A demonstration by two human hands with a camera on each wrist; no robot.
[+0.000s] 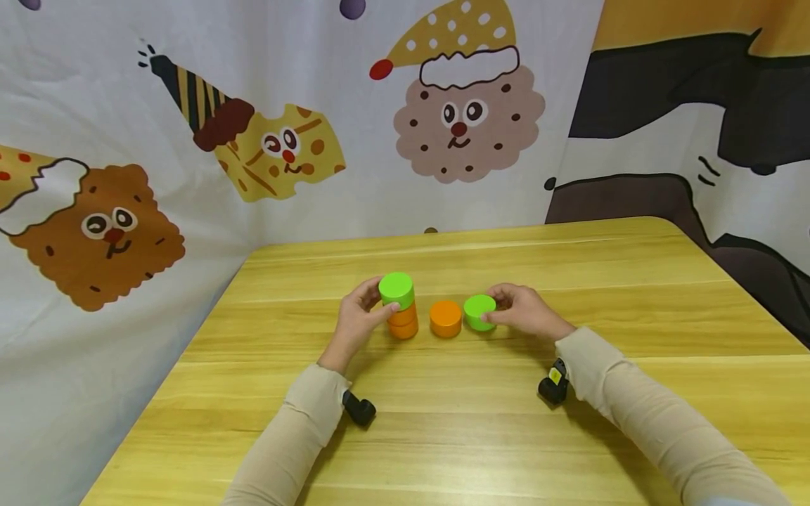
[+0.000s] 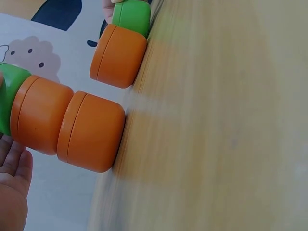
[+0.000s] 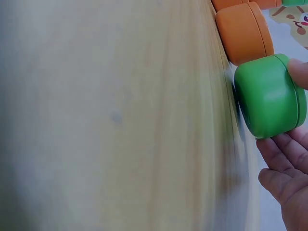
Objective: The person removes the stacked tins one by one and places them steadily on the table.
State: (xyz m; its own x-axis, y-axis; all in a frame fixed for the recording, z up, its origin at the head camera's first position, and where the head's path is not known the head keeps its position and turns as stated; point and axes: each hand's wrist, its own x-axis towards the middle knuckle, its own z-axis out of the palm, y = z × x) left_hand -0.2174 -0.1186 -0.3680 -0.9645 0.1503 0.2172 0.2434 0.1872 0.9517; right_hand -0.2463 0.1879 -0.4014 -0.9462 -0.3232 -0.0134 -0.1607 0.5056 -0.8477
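Note:
A stack stands left of the table's middle: a green round block (image 1: 396,289) on top of two orange round blocks (image 2: 91,131). My left hand (image 1: 361,318) holds the top green one, thumb at the front and fingers behind. My right hand (image 1: 528,309) pinches a second green round block (image 3: 270,96) between thumb and fingers, low at the tabletop. Between the two hands a single orange round block (image 1: 446,320) sits on the table, close beside the right green one. Each block has smooth sides, rounded lower edges and a thin seam near the top.
The wood-grain table (image 1: 443,436) extends in front of and behind the blocks. Behind it hangs a white cloth (image 1: 304,63) printed with cartoon biscuits and cheese. A small black camera is worn on each wrist, below the sleeves' cuffs.

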